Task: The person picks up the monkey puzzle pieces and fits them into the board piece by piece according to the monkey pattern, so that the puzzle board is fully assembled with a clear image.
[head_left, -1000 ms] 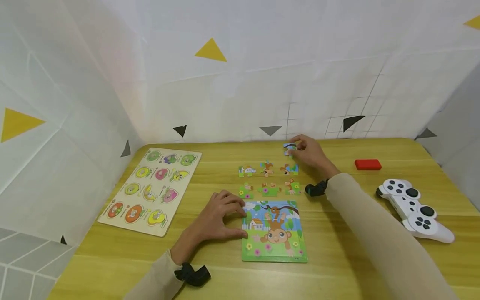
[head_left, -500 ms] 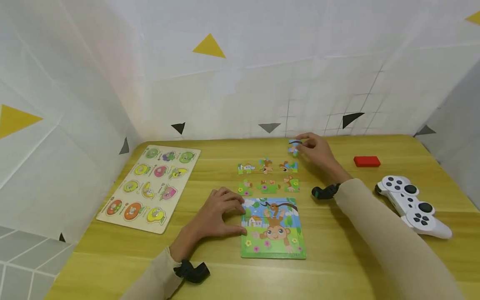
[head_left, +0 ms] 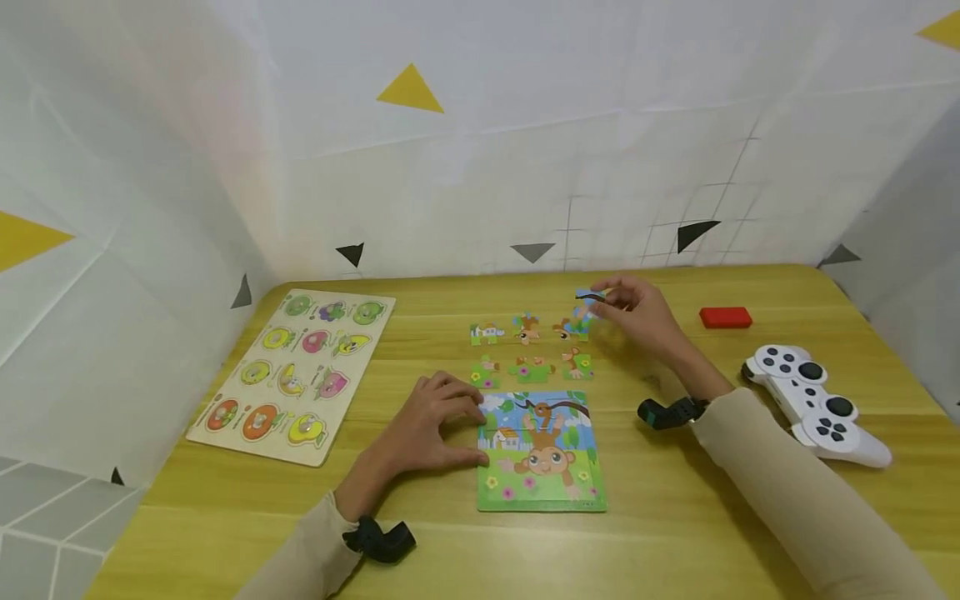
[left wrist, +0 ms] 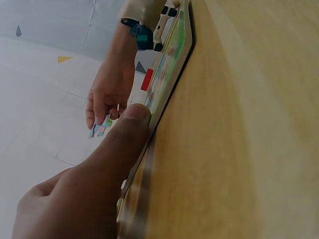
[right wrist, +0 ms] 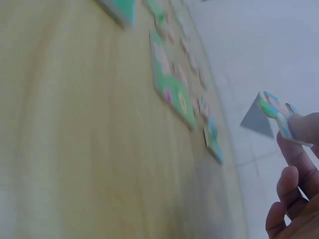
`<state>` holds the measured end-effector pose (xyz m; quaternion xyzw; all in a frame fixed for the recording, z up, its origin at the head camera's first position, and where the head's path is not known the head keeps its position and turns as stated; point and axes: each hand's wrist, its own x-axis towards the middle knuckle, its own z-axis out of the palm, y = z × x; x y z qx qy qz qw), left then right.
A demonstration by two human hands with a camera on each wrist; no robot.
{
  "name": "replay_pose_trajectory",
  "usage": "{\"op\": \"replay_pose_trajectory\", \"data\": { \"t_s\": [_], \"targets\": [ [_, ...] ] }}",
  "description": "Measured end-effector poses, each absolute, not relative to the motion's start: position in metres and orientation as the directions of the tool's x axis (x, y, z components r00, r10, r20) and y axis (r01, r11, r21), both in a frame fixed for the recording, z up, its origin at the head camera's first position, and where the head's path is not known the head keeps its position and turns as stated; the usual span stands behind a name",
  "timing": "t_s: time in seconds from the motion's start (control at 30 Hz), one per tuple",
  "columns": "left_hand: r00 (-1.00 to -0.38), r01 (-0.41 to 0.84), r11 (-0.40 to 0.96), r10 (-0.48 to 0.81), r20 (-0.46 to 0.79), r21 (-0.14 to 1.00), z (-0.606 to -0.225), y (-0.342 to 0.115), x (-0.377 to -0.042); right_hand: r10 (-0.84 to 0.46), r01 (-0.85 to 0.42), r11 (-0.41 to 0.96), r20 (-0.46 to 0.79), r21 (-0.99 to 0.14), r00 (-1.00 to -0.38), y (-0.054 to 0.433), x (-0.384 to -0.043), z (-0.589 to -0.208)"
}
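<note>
My right hand (head_left: 647, 321) pinches a jigsaw piece (head_left: 583, 315) between thumb and fingers, over the far right end of the loose pieces. A dark branch on blue shows on it; in the right wrist view the piece (right wrist: 278, 112) is raised above the tabletop. My left hand (head_left: 429, 427) rests at the left edge of a square monkey puzzle board (head_left: 540, 505), fingers spread apart from the thumb. The thumb (left wrist: 135, 113) touches the board's side in the left wrist view. Two rows of loose pieces (head_left: 533, 372) lie just beyond the board.
A wooden fruit puzzle board (head_left: 318, 333) lies at the left. On the right are a red block (head_left: 725, 317) and a white game controller (head_left: 817, 404). A pale, patterned sheet (head_left: 480, 183) stands behind the wooden table (head_left: 660, 517).
My right hand has shifted slightly right and then nearer, bringing the pinched jigsaw piece close over the right end of the far row. My left hand stays at the board's edge.
</note>
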<state>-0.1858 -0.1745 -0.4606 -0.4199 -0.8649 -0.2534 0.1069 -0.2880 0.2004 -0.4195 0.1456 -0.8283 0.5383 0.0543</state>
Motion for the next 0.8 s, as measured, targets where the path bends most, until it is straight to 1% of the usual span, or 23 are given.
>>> {"op": "replay_pose_trajectory", "data": {
  "t_s": [0.23, 0.33, 0.57, 0.7, 0.8],
  "targets": [
    [-0.626, 0.779, 0.516, 0.669, 0.4, 0.355, -0.459, -0.176, -0.186, -0.309, -0.298, 0.305, 0.202, -0.905, -0.929, 0.187, -0.262, -0.411],
    [-0.626, 0.779, 0.512, 0.668, 0.402, 0.362, -0.459, -0.177, -0.186, -0.354, -0.279, 0.297, 0.165, -0.913, -0.92, 0.183, -0.253, -0.409],
    [-0.629, 0.776, 0.51, 0.668, 0.398, 0.37, -0.46, -0.175, -0.186, -0.426, -0.248, 0.331, 0.091, -0.91, -0.9, 0.18, -0.232, -0.412],
    [-0.634, 0.772, 0.513, 0.666, 0.392, 0.375, -0.46, -0.174, -0.185, -0.475, -0.251, 0.331, 0.069, -0.91, -0.877, 0.18, -0.221, -0.416],
    [-0.633, 0.772, 0.513, 0.667, 0.392, 0.375, -0.461, -0.174, -0.185, -0.519, -0.263, 0.305, 0.072, -0.915, -0.852, 0.179, -0.216, -0.419]
  ]
}}
